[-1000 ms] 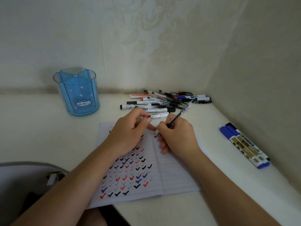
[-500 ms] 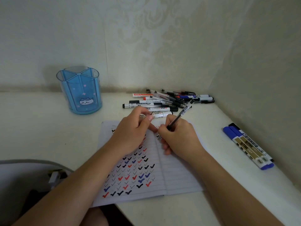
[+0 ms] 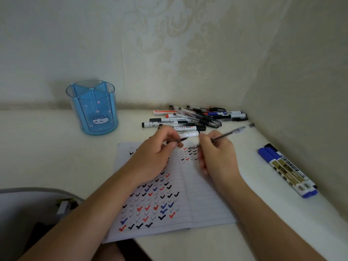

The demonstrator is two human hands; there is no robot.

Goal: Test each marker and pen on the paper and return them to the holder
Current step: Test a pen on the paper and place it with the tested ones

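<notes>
Two hands meet over the white lined paper sheet (image 3: 207, 200) covered in coloured ticks. The right hand (image 3: 218, 157) grips a clear-barrelled black pen (image 3: 224, 136), its tip close to the page. The left hand (image 3: 156, 153) pinches a small dark cap (image 3: 181, 141). A pile of loose markers and pens (image 3: 188, 122) lies just beyond both hands, and a translucent blue plastic holder (image 3: 94, 110) stands well left of the left hand.
</notes>
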